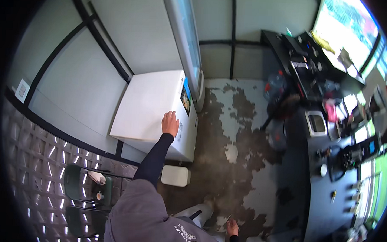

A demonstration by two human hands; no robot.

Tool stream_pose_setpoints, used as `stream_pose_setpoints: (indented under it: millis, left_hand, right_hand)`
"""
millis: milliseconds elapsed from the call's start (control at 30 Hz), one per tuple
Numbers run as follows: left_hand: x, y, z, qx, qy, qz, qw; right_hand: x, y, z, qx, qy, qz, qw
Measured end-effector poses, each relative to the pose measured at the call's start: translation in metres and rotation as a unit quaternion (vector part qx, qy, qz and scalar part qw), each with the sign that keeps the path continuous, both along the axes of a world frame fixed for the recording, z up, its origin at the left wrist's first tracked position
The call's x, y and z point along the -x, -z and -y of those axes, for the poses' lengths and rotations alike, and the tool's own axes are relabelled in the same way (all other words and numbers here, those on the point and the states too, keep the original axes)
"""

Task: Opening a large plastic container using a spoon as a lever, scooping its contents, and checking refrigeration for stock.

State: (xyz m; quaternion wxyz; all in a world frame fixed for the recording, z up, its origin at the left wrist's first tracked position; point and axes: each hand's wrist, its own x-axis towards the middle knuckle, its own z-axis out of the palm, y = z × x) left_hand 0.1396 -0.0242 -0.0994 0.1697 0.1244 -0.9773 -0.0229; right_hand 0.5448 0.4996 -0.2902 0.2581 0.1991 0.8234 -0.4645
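My left hand [170, 123] lies with its fingers extended on the front top edge of a white chest freezer [149, 106], the arm stretched forward in a dark sleeve. The freezer's lid is down, and a colourful sticker [185, 96] and some print mark its front. Low in the view, my right hand [232, 227] hangs beside my body over the worn floor, its fingers loosely bent and no object visible in it. A grey hoodie with printed writing covers my torso.
A tall glass-door refrigerator [187, 34] stands beyond the freezer. A white lidded bin [175, 175] sits near its closer end. Green folding chairs [73, 182] are at left. Along the right runs a dark counter [325, 202] with a sink [317, 123]; large water bottles [275, 82] stand nearby.
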Motion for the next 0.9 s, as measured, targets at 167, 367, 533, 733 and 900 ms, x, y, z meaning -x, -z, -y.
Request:
stream_pose_setpoints:
  millis: [167,367,533,733,900]
  left_hand:
    - [0.091,0.023,0.058,0.025,-0.142,0.134,0.98]
    - [0.106,0.001,0.091,0.08,0.018,0.165,0.983]
    - [0.071,-0.196,0.125,-0.066,-0.06,0.098,0.991]
    - [0.041,-0.285,0.204,-0.124,-0.213,-0.071,0.967]
    - [0.017,-0.308,0.249,-0.096,-0.296,-0.095,0.946]
  right_hand:
    - [0.157,-0.032,-0.035,-0.116,-0.099,-0.161,0.975]
    - [0.33,-0.027,-0.048,-0.019,-0.11,-0.16,0.981]
    - [0.511,-0.101,0.051,0.102,-0.12,-0.083,0.984]
    - [0.734,-0.192,0.286,0.065,-0.443,-0.25,0.858]
    - [0.798,-0.235,0.523,0.139,-0.675,-0.395,0.607]
